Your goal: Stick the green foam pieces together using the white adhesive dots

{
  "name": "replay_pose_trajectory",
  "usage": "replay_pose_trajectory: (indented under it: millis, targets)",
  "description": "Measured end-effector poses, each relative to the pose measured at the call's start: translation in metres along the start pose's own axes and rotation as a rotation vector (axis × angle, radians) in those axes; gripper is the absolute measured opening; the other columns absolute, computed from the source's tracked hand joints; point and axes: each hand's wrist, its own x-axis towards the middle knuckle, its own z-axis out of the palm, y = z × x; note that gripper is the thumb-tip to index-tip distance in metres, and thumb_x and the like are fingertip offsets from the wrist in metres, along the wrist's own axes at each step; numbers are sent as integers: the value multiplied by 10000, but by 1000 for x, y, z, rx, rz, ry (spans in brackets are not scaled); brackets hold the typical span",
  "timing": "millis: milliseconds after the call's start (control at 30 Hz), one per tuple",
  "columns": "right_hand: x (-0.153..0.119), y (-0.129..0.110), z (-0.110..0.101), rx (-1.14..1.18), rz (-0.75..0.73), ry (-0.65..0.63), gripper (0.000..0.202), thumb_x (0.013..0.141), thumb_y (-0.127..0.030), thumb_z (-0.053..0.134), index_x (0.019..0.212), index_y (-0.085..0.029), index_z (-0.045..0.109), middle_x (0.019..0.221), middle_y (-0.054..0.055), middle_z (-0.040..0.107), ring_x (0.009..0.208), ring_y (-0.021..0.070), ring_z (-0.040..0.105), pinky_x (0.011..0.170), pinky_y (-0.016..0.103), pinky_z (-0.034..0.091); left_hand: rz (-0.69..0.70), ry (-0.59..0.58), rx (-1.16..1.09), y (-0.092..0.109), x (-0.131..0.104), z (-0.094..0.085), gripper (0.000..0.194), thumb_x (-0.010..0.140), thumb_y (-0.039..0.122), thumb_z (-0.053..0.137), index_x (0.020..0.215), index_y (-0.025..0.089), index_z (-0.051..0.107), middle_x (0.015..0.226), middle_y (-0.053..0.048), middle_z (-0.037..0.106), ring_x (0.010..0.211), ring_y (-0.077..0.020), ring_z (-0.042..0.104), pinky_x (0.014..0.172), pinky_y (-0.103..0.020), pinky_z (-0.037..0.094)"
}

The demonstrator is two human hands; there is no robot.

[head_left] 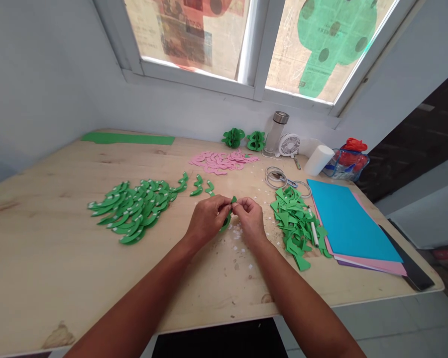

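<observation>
My left hand [210, 217] is closed in a pinch on a green foam piece [226, 222] over the middle of the table. Close beside it, my right hand [251, 219] pinches the top of the same piece, fingertips almost touching. Part of the piece is hidden behind the fingers. Curved green pieces with white patches [134, 209] lie overlapped in a pile to the left, and a few more lie just beyond my left hand. Small white scraps [237, 233] are scattered under and beside my hands. Green offcuts [293, 223] are heaped to the right, with a white marker [314, 233] on them.
Pink cutouts [224, 161] lie behind my hands. Farther back stand green paper balls [233, 137], a bottle [276, 132] and a small fan [289, 144]. Tape rolls [276, 177], a white roll [319, 160], a basket [346, 165] and blue sheets [353, 221] are at right.
</observation>
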Motion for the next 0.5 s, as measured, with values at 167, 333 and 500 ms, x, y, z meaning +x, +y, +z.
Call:
replay_pose_trajectory:
  millis: [167,333,500]
  targets:
    - [-2,-4,1,-21,-4,23,94,626,-258,591,609,-182,539,535,-50,506,514,98,440,506,222,352,1,-10,2,0,-1,1,198,779,202,469,766,176,665,745,-51,695,656,-165,603,613,-261,429]
    - [-1,-1,1,-3,-24,22,66,610,-226,593,612,-179,546,543,-48,526,526,100,465,517,220,374,-9,-3,1,-2,-1,1,191,774,218,482,764,186,671,735,-40,699,674,-166,607,625,-260,428]
    - [1,2,1,8,-20,-11,54,616,-229,590,622,-180,569,555,-44,549,541,110,491,546,231,393,-47,-3,-43,-5,0,0,194,781,220,485,749,191,674,720,-20,702,660,-160,616,613,-250,433]
